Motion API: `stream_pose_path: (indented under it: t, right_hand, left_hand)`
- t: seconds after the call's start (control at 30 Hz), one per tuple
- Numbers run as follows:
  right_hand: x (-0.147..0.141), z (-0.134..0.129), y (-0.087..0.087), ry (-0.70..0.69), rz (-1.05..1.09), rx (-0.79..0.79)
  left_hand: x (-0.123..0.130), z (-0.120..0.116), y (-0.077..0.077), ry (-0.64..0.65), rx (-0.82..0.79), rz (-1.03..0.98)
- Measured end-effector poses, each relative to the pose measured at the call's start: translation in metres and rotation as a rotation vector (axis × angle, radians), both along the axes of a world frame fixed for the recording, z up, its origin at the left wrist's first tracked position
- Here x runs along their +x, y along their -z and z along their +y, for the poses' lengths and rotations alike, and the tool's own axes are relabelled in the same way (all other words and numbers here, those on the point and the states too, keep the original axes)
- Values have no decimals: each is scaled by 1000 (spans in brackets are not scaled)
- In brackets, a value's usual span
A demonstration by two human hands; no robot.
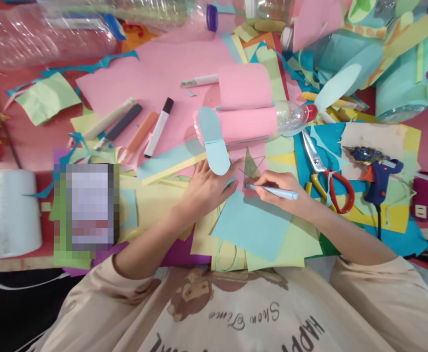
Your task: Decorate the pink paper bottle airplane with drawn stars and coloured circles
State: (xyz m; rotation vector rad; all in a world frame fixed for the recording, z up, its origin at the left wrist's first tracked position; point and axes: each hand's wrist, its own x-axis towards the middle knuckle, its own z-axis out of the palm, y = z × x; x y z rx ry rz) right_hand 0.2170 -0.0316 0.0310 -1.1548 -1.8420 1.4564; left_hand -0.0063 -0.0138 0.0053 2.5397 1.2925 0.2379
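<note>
In the middle of the head view, my right hand (282,188) grips a light blue pen (287,193) with its tip against pink paper. Just beyond that tip, a small olive-green triangle (250,165) lies beside a line drawn on the pink. My left hand (210,185) rests flat with fingers spread, its index finger and thumb reaching toward the drawing. Above my hands lies a plastic bottle (290,117) wrapped in pink paper, with a red cap. A light blue rounded strip (214,142) sticks out over its left end. Blue paper (252,225) lies below my right hand.
Scissors (327,176) with red and yellow handles and a blue glue gun (378,178) lie at right. Several markers (159,128) are at upper left. A blurred-out device (89,205) and a white box-shaped object (9,215) sit at left. Clear bottles (45,39) line the back.
</note>
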Motion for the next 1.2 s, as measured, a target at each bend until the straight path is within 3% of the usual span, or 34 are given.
stream_pose_path:
  t: [0.23, 0.5, 0.73, 0.97, 1.2]
  right_hand:
    - [-1, -1, 2, 105, -19, 56]
    - [1, 1, -2, 13, -20, -28]
    - [-1, 0, 1, 115, -23, 53]
    - [1, 0, -3, 10, -32, -35]
    - [0, 1, 0, 110, -18, 38]
  left_hand:
    - [0, 0, -2, 14, 25, 17]
    - [0, 0, 0, 1, -7, 11]
    - [0, 0, -2, 5, -5, 10]
    - [0, 0, 2, -4, -8, -6]
    - [0, 0, 1, 10, 20, -11]
